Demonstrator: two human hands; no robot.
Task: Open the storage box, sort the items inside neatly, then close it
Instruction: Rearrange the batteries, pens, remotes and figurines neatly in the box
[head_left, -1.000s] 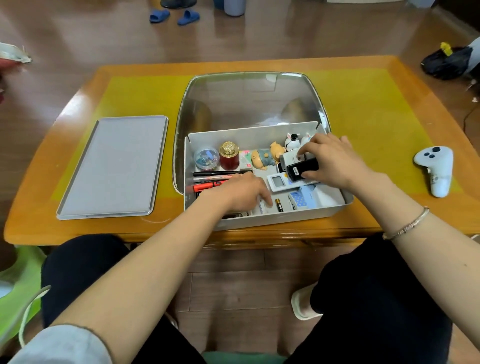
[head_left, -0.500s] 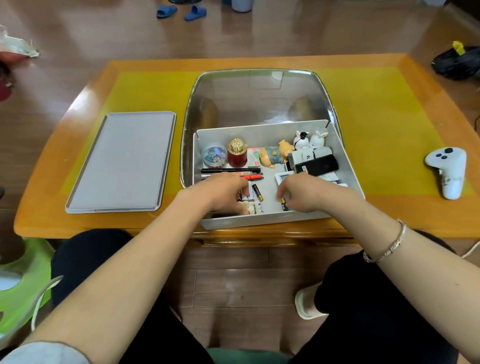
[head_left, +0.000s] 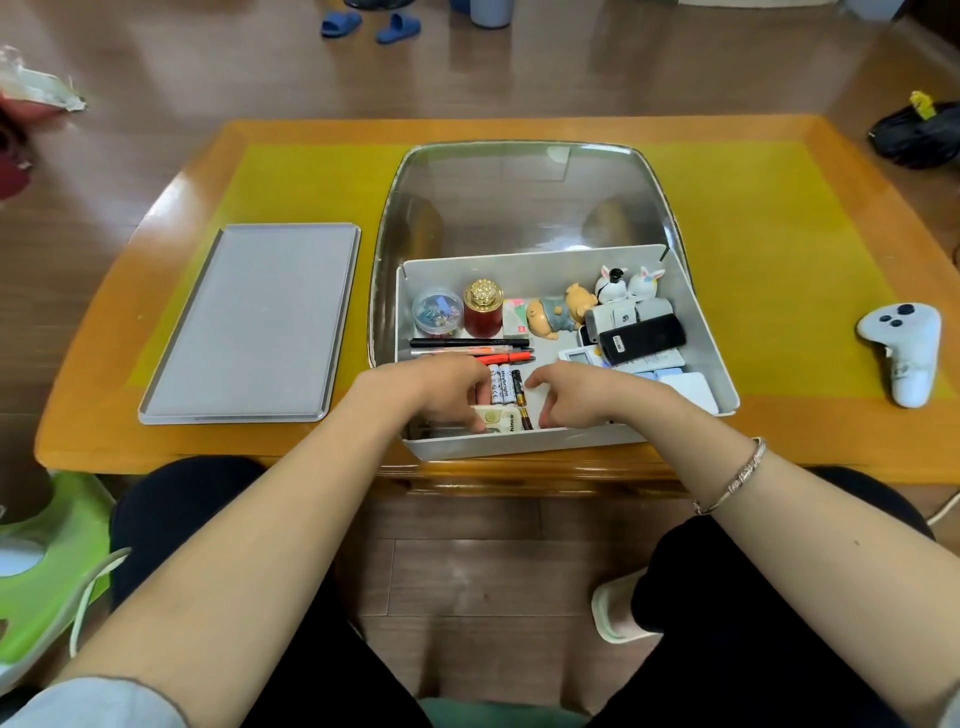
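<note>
Storage box (head_left: 698, 332): white, open, at the near edge of the surface (head_left: 779, 260), centre.
Lid (head_left: 249, 322): grey, flat on the surface, left of the box, apart from it.
Left hand (head_left: 441, 392): inside the box at its near left; fingers curled down onto a cream-coloured packet (head_left: 498, 418). Whether they grip it or only rest on it cannot be told.
Right hand (head_left: 576, 397): inside the box, just right of the batteries; fingers curled, tips low against the box floor. Whether anything is held cannot be told.
Batteries (head_left: 501, 384): side by side between the two hands, lengthwise toward the person.
Pens (head_left: 470, 349): black and red ones, crosswise, just beyond the left hand.
Back row, left: clear round tub (head_left: 437, 313) beside a red jar (head_left: 483, 309) with a gold top.
Back row, middle and right: pig figure (head_left: 558, 314) lying on its side; two small rabbit figures (head_left: 626, 283) in the far right corner.
Right side: black remote (head_left: 641, 340) on top of white devices.
Glass panel (head_left: 519, 197): set in the surface, the box partly over it.
White controller (head_left: 901, 351): on the surface, well right of the box.
Bracelet (head_left: 735, 478): on the right wrist.
</note>
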